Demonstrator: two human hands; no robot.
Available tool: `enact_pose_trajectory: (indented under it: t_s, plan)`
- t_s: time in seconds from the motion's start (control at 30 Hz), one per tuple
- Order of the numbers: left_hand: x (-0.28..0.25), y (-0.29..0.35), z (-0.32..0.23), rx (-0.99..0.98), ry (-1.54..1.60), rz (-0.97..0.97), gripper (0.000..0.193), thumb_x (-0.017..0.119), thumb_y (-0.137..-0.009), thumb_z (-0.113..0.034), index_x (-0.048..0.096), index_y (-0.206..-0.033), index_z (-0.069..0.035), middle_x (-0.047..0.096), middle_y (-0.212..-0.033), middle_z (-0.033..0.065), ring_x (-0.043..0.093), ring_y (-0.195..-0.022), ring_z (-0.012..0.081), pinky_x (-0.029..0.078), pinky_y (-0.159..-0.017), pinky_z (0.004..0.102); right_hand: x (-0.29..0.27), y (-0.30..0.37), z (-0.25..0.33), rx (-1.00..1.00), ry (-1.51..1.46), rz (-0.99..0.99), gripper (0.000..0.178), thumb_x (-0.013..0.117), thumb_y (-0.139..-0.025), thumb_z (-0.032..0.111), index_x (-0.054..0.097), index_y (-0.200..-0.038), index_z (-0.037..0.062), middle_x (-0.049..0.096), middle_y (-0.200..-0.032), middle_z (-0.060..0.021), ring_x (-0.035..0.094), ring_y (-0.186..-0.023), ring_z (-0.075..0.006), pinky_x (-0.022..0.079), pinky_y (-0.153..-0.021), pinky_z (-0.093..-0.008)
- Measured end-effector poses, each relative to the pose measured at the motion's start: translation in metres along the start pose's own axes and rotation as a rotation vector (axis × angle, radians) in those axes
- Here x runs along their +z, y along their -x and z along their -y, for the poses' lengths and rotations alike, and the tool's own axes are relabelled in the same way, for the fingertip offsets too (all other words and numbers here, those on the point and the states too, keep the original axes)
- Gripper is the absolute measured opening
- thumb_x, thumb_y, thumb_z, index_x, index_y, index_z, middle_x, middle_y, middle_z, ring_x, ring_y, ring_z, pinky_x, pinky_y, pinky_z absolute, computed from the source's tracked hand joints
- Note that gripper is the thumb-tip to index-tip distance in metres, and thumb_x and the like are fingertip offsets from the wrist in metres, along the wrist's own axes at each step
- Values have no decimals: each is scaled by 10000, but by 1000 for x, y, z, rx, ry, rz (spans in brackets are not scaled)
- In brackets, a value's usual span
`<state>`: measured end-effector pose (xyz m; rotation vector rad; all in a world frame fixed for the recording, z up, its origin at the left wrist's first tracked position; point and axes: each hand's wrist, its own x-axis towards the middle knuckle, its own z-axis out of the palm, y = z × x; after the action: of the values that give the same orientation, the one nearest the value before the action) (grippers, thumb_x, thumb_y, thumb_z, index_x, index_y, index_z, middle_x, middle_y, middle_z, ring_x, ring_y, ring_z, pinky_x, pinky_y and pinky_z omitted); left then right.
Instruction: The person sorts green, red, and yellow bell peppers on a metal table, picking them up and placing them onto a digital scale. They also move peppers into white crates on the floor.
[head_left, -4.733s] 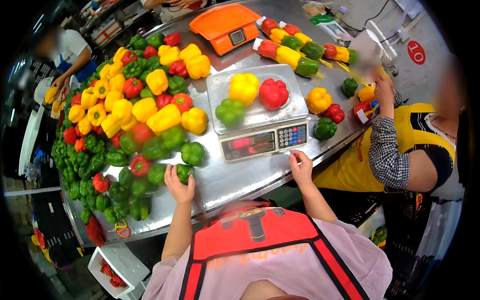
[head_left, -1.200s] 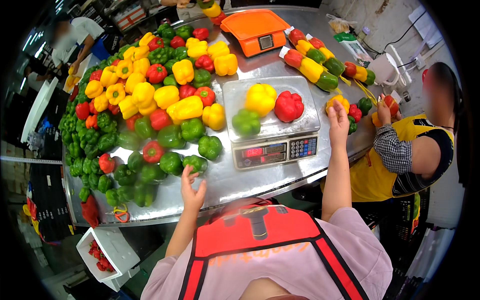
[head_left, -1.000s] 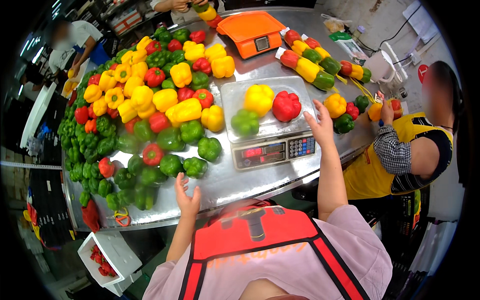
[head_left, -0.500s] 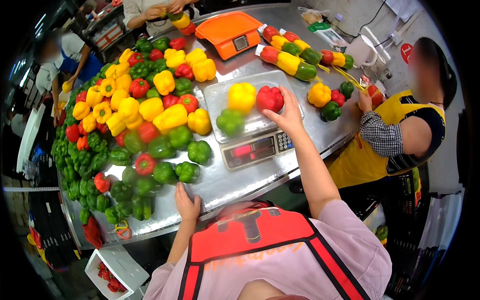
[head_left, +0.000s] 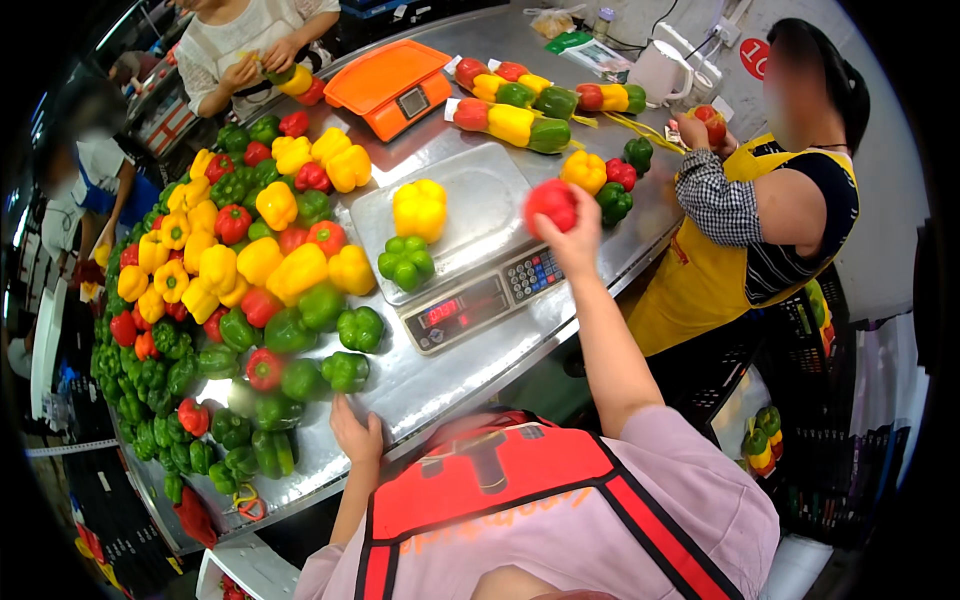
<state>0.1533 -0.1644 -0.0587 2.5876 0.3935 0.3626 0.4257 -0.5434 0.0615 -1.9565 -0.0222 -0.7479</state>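
Observation:
My right hand (head_left: 574, 243) grips a red bell pepper (head_left: 551, 206), held up over the right edge of a metal weighing scale (head_left: 470, 215). On the scale's plate sit a yellow bell pepper (head_left: 419, 210) and, in front of it, a green bell pepper (head_left: 406, 263). The scale's keypad and lit red display face me. My left hand (head_left: 357, 430) rests at the table's near edge with fingers stretched out, holding nothing, close to a loose green pepper (head_left: 345, 371). A small group with a yellow pepper (head_left: 584, 171) stands right of the scale.
A large heap of mixed peppers (head_left: 230, 270) covers the metal table's left side. An orange scale (head_left: 388, 88) and several tricolour pepper packs (head_left: 511, 124) lie farther back. A co-worker in a yellow apron (head_left: 725, 235) works at the right; another person handles peppers at the far side.
My right hand has lifted the red pepper off the scale plate and carried it to the right. The yellow and green peppers stay on the plate. My left hand remains at the table edge.

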Motion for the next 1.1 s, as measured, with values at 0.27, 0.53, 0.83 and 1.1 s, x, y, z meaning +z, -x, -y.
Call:
enact_pose_trajectory:
  t_s: [0.27,0.53,0.83,1.1]
  plan:
    - [1,-3,0,42,4,1,712,643,-713,-121,383,-1361,20,453,-1334,250,418,-1205,430,320,-1047,466,-72,41,-107,158,605,41,758,794,-652,338,485,-1307,116,431,-1342,-167,431,-1219,-366,361,-1038,-431]
    - [1,-1,1,16,3,-5,716,651,-713,-133,378,-1355,29,457,-1325,254,426,-1199,425,323,-1043,468,6,-12,-18,-125,310,199,733,792,-690,373,505,-1303,92,401,-1393,-227,373,-1288,-389,321,-1067,-456]
    - [0,-1,-2,-43,38,-10,724,671,-711,-122,380,-1360,17,474,-1302,244,442,-1172,422,347,-1019,465,134,-26,52,-217,20,769,792,784,-671,347,456,-1330,55,468,-1333,-190,463,-1234,-350,380,-1038,-394]
    - [-2,0,-5,-61,28,-16,720,678,-713,-119,385,-1359,8,487,-1284,241,445,-1164,421,358,-1009,464,36,-64,-44,125,-213,78,791,828,-659,317,465,-1296,22,496,-1260,-208,504,-1161,-319,417,-981,-392]
